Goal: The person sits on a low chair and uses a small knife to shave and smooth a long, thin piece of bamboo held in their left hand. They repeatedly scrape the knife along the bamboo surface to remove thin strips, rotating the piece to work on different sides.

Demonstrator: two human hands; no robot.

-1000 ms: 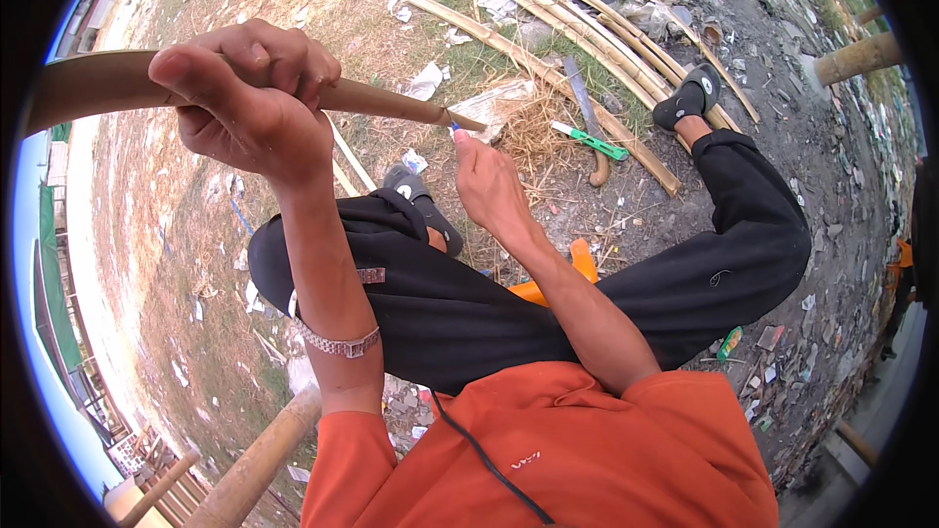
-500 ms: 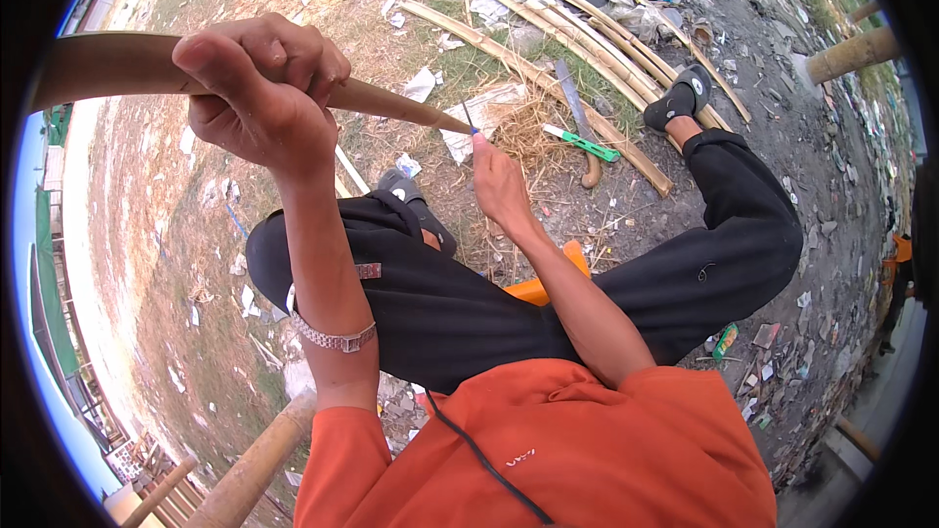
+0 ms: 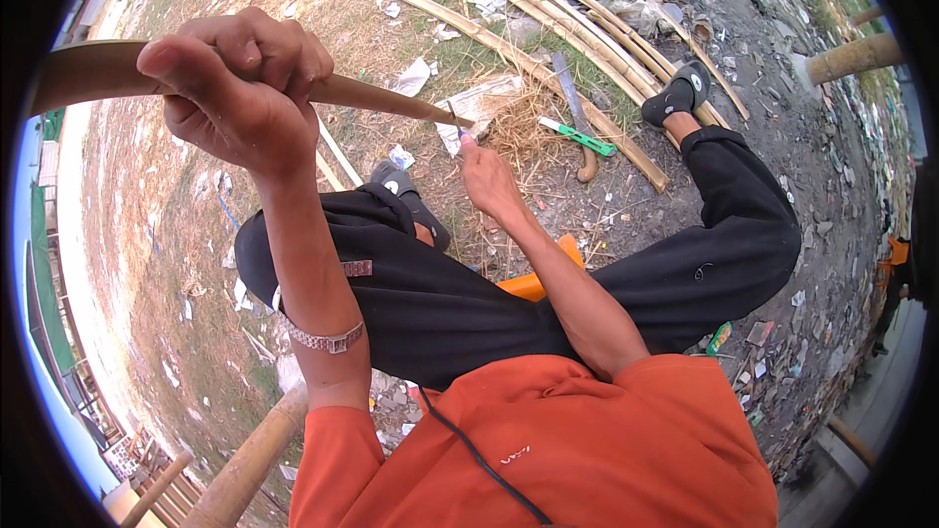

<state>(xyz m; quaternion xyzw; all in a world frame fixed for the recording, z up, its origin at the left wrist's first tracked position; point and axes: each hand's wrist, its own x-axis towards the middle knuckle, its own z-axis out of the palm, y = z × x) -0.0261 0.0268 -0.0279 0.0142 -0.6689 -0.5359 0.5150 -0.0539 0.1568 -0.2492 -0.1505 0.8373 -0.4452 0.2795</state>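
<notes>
left fingers [image 3: 284,51] clench the strip [image 3: 381,98], its long axis running rightward; right fingers [image 3: 475,160], nearer its tip, grip a knife [image 3: 456,118] across it

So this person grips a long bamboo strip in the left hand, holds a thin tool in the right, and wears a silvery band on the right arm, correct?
Not quite: the head view shows the silvery band on the left arm. The left hand does grip the bamboo strip and the right hand the thin tool.
</notes>
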